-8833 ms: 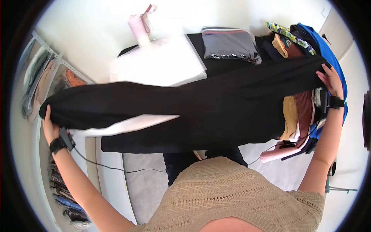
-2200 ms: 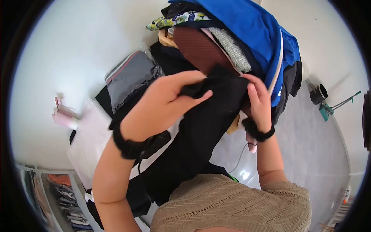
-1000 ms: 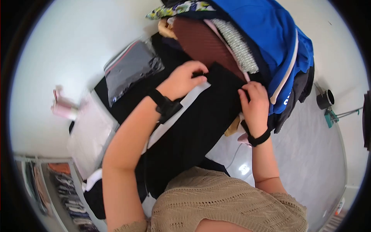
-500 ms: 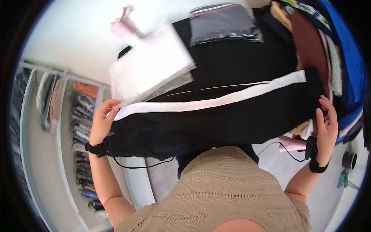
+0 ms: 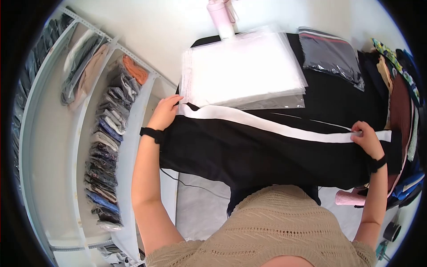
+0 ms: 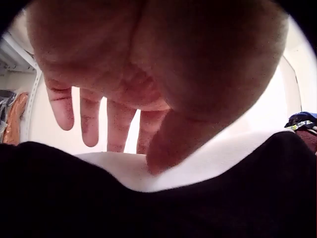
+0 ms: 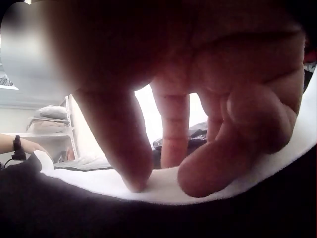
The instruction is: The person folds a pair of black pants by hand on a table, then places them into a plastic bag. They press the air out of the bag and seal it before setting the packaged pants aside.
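Head view shows a black garment (image 5: 267,151) stretched out from side to side just ahead of a person in a tan knit top (image 5: 262,227), across the near side of a black surface (image 5: 333,102). A white stripe (image 5: 275,127) runs lengthwise near the garment's far edge. The left hand (image 5: 167,112) is at the stripe's left end, and its grip pinches the cloth: in the left wrist view the thumb lies on the white in front while two fingertips go behind the edge, the other two fingers hanging apart from it. The right hand (image 5: 368,141) is close to the stripe's right end; the right wrist view has its thumb and a curled finger against the white with another finger behind, so this grip pinches the stripe too. Beyond the garment, a stack of clear plastic bags (image 5: 242,66) lies on the surface, with a pink bottle (image 5: 220,18) behind it and a dark gray bagged item (image 5: 331,53) to its right. Heaped clothes (image 5: 402,111) stand at the far right, and shelves (image 5: 78,147) at the left hold a row of bagged garments (image 5: 104,155).
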Motion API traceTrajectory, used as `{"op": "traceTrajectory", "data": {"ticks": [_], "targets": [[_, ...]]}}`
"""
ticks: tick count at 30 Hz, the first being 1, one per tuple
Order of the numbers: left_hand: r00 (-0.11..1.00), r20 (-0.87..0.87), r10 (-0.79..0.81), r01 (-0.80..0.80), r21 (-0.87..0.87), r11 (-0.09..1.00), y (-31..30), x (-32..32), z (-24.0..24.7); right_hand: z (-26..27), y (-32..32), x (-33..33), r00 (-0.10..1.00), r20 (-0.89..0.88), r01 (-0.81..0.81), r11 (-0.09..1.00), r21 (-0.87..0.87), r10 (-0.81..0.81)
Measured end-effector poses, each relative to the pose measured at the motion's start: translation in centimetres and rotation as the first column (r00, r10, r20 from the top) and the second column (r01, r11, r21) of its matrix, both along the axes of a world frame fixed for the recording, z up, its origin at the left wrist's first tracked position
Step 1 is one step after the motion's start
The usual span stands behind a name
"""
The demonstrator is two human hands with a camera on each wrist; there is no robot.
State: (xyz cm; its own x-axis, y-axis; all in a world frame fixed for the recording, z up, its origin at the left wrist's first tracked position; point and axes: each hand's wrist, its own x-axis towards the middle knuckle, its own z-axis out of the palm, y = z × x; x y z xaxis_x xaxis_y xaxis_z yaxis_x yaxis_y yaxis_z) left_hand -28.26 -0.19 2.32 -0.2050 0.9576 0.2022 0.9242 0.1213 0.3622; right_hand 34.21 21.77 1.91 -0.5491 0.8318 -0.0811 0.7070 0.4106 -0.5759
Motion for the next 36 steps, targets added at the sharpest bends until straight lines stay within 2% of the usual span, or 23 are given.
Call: {"op": "traceTrajectory", "data": {"ticks": [2, 3, 4, 5, 6, 7, 8, 9, 11, 13, 14, 16, 18, 21, 22, 24, 26, 29, 31, 32, 34, 35, 36], "targets": [[0.98, -0.195, 0.035, -0.064, -0.147, 0.987, -0.4, 0.2, 0.5, -0.4, 0.1, 0.6, 0.999, 0.041, 0.019, 1.0, -0.006, -0.019], [0.981, -0.191, 0.041, -0.069, -0.144, 0.987, -0.6, -0.2, 0.1, 0.1, -0.2, 0.6, 0.996, 0.08, 0.039, 0.998, -0.042, -0.036], [0.996, -0.034, 0.084, -0.089, -0.216, 0.972, -0.7, -0.6, -0.2, 0.1, -0.4, 0.7, 0.996, 0.081, 0.036, 0.999, -0.04, -0.032], [0.984, 0.116, 0.135, -0.098, -0.284, 0.954, -0.7, -1.2, -0.2, -0.2, -0.4, 0.9, 1.0, -0.017, -0.008, 1.0, 0.03, 0.009], [0.984, 0.107, 0.141, -0.106, -0.278, 0.955, -0.9, -1.9, -0.1, -0.5, -0.5, 0.9, 0.992, -0.115, -0.048, 0.993, 0.104, 0.06], [0.973, 0.164, 0.161, -0.125, -0.208, 0.97, -1.5, -2.4, 0.0, 0.6, -1.1, 0.5, 0.978, -0.166, 0.114, 0.99, -0.079, -0.125], [0.959, 0.223, 0.174, -0.146, -0.138, 0.98, -1.9, -2.2, 0.7, 0.5, -1.0, 0.8, 0.96, -0.183, 0.197, 0.976, -0.096, -0.212], [0.959, 0.196, 0.207, -0.208, -0.019, 0.978, -2.5, -2.2, 1.8, 0.2, -0.5, 1.7, 0.951, -0.175, 0.242, 0.966, -0.09, -0.255], [0.943, 0.226, 0.245, -0.238, -0.058, 0.97, -3.1, -2.9, 2.4, 0.3, -0.2, 2.2, 0.939, -0.158, 0.301, 0.952, -0.058, -0.306], [0.935, 0.211, 0.285, -0.248, -0.182, 0.951, -3.8, -4.2, 1.7, -0.7, 0.0, 1.7, 0.945, -0.169, 0.276, 0.96, -0.052, -0.281], [0.933, 0.21, 0.291, -0.255, -0.184, 0.949, -4.2, -5.1, 0.6, -1.2, 0.1, 1.4, 0.949, -0.188, 0.252, 0.967, -0.04, -0.255], [0.85, 0.391, 0.353, -0.276, -0.241, 0.93, -5.3, -7.1, -1.3, -2.1, 0.3, 2.0, 0.956, -0.175, 0.227, 0.971, -0.076, -0.237], [0.84, 0.355, 0.411, -0.315, -0.297, 0.901, -7.0, -8.3, -1.6, -4.0, 1.4, 4.0, 0.995, -0.089, 0.054, 0.992, 0.114, -0.044], [0.675, 0.516, 0.527, -0.317, -0.442, 0.839, -8.7, -7.9, -1.4, -3.4, 1.3, 3.6, 0.98, -0.128, 0.145, 0.987, -0.063, -0.152], [0.672, 0.515, 0.532, -0.329, -0.436, 0.838, -9.0, -7.7, -1.7, -3.4, 1.5, 3.6, 0.969, -0.154, 0.171, 0.975, -0.141, -0.192], [0.677, 0.558, 0.479, -0.279, -0.407, 0.87, -9.4, -7.7, -3.0, -4.0, 2.0, 4.1, 0.97, -0.155, 0.162, 0.975, -0.151, -0.185], [0.689, 0.505, 0.52, -0.315, -0.437, 0.842, -9.5, -7.3, -2.8, -4.0, 2.2, 4.2, 0.971, -0.15, 0.159, 0.974, -0.161, -0.184], [0.623, 0.621, 0.475, -0.282, -0.388, 0.877, -9.4, -6.6, -2.7, -2.9, 1.9, 3.5, 0.971, -0.11, 0.182, 0.956, -0.231, -0.211], [0.517, 0.698, 0.495, -0.291, -0.401, 0.869, -9.4, -6.8, -3.0, -1.6, 0.9, 2.4, 0.962, -0.055, 0.26, 0.958, -0.118, -0.268], [0.518, 0.699, 0.492, -0.288, -0.399, 0.871, -9.5, -6.4, -2.4, -2.5, 1.7, 3.3, 0.961, -0.056, 0.263, 0.958, -0.115, -0.271], [0.543, 0.642, 0.541, -0.343, -0.418, 0.841, -9.3, -5.5, -1.8, -4.9, 3.5, 6.9, 0.976, 0.16, 0.101, 0.96, 0.261, -0.146], [0.567, 0.636, 0.524, -0.312, -0.423, 0.85, -9.5, -6.3, -2.5, -4.1, 3.6, 7.3, 0.959, 0.196, 0.169, 0.969, 0.182, -0.205], [0.589, 0.633, 0.502, -0.27, -0.431, 0.861, -9.8, -7.5, -3.1, -3.6, 3.8, 8.4, 0.943, 0.275, 0.122, 0.963, 0.239, -0.188]]}}
